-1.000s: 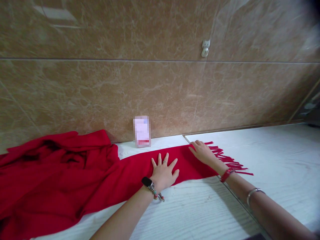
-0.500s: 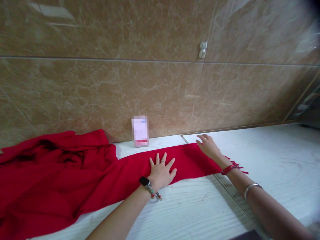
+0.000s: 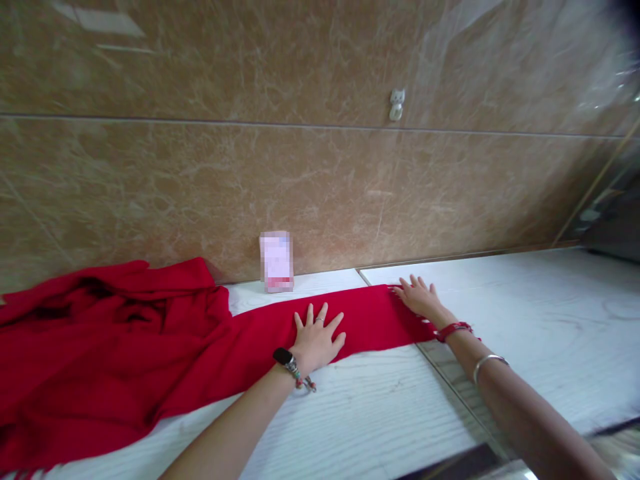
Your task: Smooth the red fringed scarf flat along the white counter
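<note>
A red scarf (image 3: 270, 340) with a fringe lies along the white wood-grain surface. Its right part is spread flat in a long strip, while its left part is heaped in loose folds. My left hand (image 3: 317, 342) rests flat on the middle of the strip, fingers spread. At the strip's right end, my right hand (image 3: 421, 299) lies with fingers stretched out over the fringed edge. Much of the fringe there is hidden under the hand and wrist.
A small pale box (image 3: 277, 262), blurred out, leans upright against the brown marbled tile wall (image 3: 200, 180). A white cat-shaped hook (image 3: 397, 105) is fixed to the tiles. A dark object (image 3: 613, 223) stands at the far right. The white surface (image 3: 525, 300) has a seam near my right hand.
My right hand has lowered and flattened at the scarf's fringed end, its fingers now spread. My left hand stays on the scarf. The view has shifted slightly.
</note>
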A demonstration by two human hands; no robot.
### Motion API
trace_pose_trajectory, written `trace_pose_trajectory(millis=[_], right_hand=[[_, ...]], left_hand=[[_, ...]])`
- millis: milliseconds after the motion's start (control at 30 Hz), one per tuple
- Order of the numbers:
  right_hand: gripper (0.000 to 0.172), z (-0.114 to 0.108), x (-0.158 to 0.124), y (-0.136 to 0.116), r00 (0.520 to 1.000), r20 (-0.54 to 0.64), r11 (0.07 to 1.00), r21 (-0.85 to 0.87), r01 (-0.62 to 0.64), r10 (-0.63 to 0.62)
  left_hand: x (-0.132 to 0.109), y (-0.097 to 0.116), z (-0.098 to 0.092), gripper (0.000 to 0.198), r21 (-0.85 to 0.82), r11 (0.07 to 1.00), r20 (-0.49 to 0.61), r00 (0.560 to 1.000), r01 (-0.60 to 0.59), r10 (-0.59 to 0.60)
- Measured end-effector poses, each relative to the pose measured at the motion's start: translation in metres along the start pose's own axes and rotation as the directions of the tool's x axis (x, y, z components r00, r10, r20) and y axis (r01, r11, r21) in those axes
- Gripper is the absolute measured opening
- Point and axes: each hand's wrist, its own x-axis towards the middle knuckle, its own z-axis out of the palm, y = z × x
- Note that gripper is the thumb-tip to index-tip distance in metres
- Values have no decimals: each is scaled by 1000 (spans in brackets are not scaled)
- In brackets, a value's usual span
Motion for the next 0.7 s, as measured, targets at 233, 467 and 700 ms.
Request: trace_pose_trajectory(millis=[233, 467, 700], right_hand=[[47, -20, -20, -97, 812, -78, 771, 274, 575, -578], [37, 19, -6, -35, 905, 54, 904, 105, 415, -421], [42, 18, 3, 7, 998, 67, 998, 55, 3, -6]], left_hand=[[2, -1, 4, 51, 5, 1000, -16, 1000, 3, -3], [1, -1, 1, 55, 29, 1000, 10, 1000, 6, -7], [-1, 0, 1, 66, 5, 998, -6, 998, 56, -56]])
